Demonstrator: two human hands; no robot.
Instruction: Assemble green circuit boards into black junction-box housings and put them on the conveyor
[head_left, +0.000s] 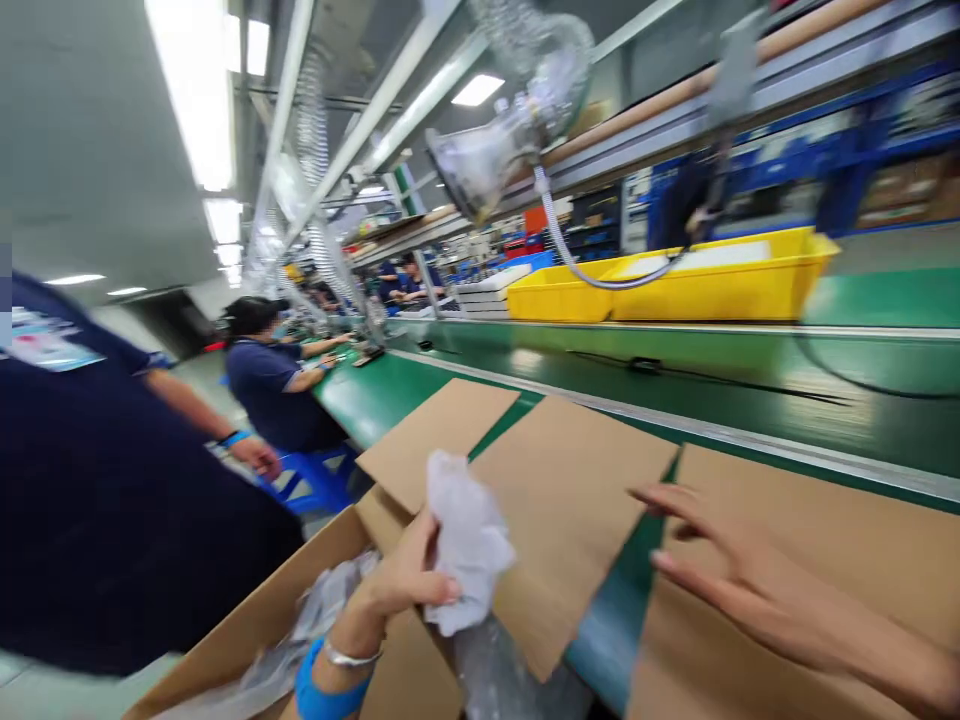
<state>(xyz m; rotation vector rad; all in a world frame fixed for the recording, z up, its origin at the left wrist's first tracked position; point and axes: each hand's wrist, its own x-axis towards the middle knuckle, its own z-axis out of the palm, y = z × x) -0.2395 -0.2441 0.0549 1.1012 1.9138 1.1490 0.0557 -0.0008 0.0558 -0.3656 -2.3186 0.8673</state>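
Observation:
My left hand (409, 575), with a blue band and a silver bracelet at its wrist, is closed on a crumpled white wrapped bundle (466, 540); what is inside the wrapping is hidden. It hangs over the edge of an open cardboard box (270, 610) that has clear plastic (330, 600) in it. My right hand (739, 560) is empty, thumb and fingers apart, above a flat cardboard sheet (840, 520). Another cardboard sheet (566, 480) lies between my hands, and a smaller cardboard piece (442, 430) is farther left.
A green workbench (375, 400) runs away from me, a metal rail (750, 440) along it. Yellow bins (712, 295) stand beyond, with a black cable (697, 375) in front. One person (112, 480) stands close on my left; another person (262, 380) sits farther along.

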